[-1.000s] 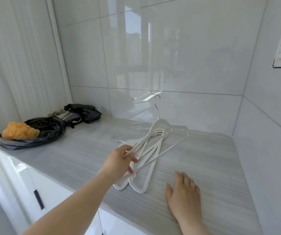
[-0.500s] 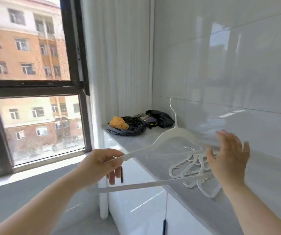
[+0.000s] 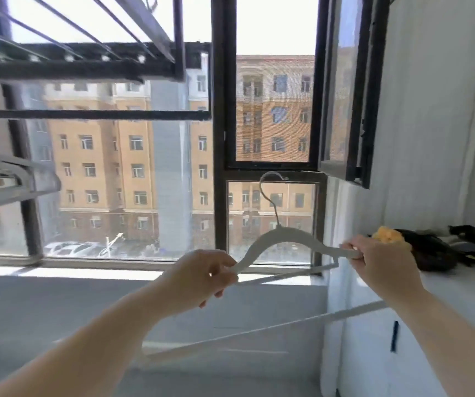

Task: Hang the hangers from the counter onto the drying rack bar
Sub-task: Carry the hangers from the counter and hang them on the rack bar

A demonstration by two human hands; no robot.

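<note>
You have no readable text, label, brand, number or sign in view; nothing before you carries any legible writing.

Two hands are counted, the left hand [image 3: 204, 279] and the right hand [image 3: 382, 262]; one white hanger [image 3: 285, 234] with one metal hook [image 3: 268, 202] is seen; one further pale bar [image 3: 259, 328] is seen below; one drying rack bar [image 3: 87, 114] and one orange item [image 3: 388, 234] are counted.
</note>
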